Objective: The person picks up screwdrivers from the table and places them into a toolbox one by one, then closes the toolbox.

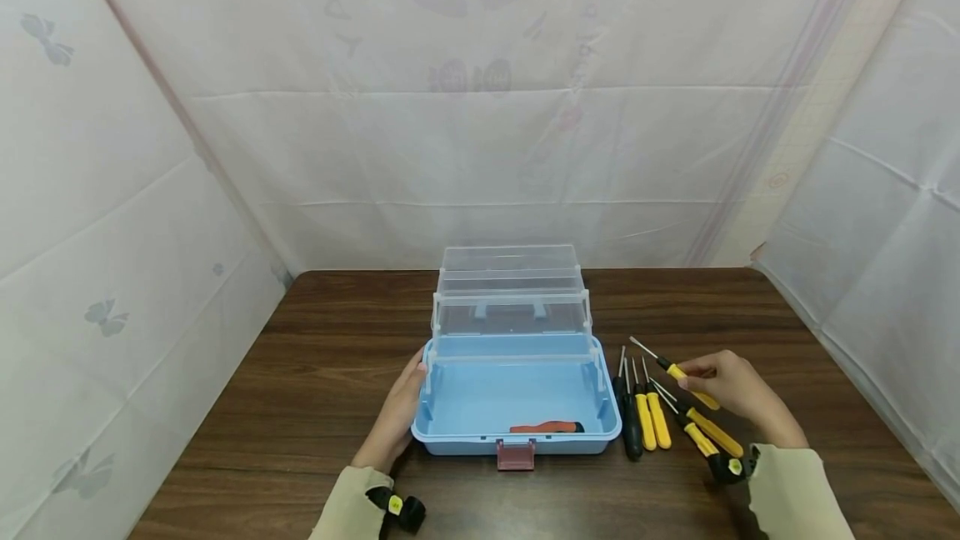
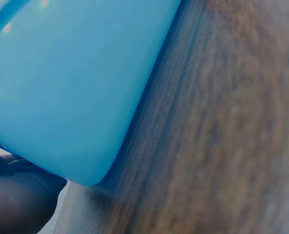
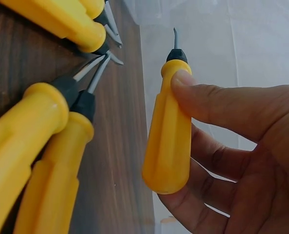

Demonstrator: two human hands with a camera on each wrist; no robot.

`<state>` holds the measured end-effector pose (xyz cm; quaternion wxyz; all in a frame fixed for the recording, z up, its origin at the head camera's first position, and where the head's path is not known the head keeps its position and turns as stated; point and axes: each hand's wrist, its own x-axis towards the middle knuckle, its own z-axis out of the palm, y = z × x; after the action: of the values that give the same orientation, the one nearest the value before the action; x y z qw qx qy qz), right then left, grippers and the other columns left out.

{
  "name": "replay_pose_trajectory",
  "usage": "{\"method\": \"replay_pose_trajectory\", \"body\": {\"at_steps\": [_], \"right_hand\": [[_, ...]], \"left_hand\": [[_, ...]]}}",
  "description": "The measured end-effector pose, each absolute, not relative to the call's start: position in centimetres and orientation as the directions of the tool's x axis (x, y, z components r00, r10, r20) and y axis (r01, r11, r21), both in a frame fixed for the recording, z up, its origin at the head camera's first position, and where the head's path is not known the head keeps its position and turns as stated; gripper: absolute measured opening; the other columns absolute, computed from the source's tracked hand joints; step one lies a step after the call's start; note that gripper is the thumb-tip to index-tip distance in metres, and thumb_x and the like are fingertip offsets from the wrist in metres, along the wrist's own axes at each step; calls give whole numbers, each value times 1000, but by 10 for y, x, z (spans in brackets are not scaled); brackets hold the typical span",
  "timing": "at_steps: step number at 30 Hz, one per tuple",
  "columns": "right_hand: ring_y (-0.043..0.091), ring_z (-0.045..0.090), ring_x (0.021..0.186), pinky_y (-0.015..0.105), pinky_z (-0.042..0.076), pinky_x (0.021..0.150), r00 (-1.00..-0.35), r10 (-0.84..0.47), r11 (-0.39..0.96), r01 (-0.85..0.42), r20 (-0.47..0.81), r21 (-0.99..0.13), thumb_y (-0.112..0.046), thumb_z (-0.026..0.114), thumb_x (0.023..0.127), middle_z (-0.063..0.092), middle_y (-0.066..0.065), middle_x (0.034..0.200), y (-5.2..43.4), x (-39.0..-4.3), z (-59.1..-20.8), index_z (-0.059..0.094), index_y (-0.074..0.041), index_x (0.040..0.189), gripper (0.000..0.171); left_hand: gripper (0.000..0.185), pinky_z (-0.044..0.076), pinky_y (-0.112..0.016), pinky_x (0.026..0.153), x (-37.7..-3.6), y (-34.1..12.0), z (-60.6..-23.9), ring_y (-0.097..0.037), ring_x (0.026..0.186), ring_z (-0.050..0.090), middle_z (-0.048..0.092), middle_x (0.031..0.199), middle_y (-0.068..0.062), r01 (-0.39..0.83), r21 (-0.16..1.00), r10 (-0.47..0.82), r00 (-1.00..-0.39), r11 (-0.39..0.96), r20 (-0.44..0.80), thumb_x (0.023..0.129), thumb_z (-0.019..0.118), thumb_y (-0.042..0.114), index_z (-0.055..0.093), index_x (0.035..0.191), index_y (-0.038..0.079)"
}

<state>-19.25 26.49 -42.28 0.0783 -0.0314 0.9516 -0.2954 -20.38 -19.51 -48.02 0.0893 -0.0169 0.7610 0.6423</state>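
An open light-blue toolbox [image 1: 517, 394] with clear fold-out trays stands on the dark wooden table [image 1: 315, 373]. Inside its bottom lies an orange-and-black tool [image 1: 546, 427]. My left hand [image 1: 397, 415] rests flat against the box's left wall [image 2: 61, 92], fingers straight. My right hand [image 1: 731, 386] pinches a yellow-handled screwdriver [image 1: 678, 373] [image 3: 168, 131] between thumb and fingers, lifted a little above the table, its tip pointing up-left. A row of several yellow and black screwdrivers [image 1: 648, 415] [image 3: 47, 126] lies on the table between the box and my right hand.
White plastic sheeting [image 1: 480, 107] walls the table on the back and both sides. The box's brown latch [image 1: 516, 454] hangs at its near edge. Bare table lies to the left of the box and behind it.
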Motion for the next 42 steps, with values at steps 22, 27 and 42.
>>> {"method": "replay_pose_trajectory", "body": {"at_steps": [22, 27, 42], "right_hand": [[17, 56, 75, 30, 48, 60, -977, -189, 810, -97, -102, -578, -15, 68, 89, 70, 19, 101, 250, -200, -402, 70, 3, 109, 28], [21, 62, 82, 36, 54, 65, -972, -218, 808, -130, -87, -575, -16, 68, 88, 71, 20, 102, 248, -202, -398, 70, 3, 109, 28], [22, 65, 86, 40, 56, 71, -961, -264, 795, -168, -82, -583, -17, 68, 89, 70, 19, 105, 239, -209, -388, 70, 3, 111, 29]], "left_hand": [[54, 16, -61, 114, -203, -195, -479, -41, 147, 13, 13, 161, -16, -140, 975, 91, -983, 170, -157, 106, 24, 38, 15, 155, 16], [54, 16, -61, 114, -203, -194, -478, -41, 147, 13, 13, 161, -16, -147, 974, 87, -983, 173, -164, 106, 24, 38, 15, 155, 16], [53, 15, -61, 114, -203, -194, -479, -41, 147, 12, 13, 161, -16, -142, 975, 91, -983, 171, -159, 106, 24, 36, 15, 155, 16]]}}
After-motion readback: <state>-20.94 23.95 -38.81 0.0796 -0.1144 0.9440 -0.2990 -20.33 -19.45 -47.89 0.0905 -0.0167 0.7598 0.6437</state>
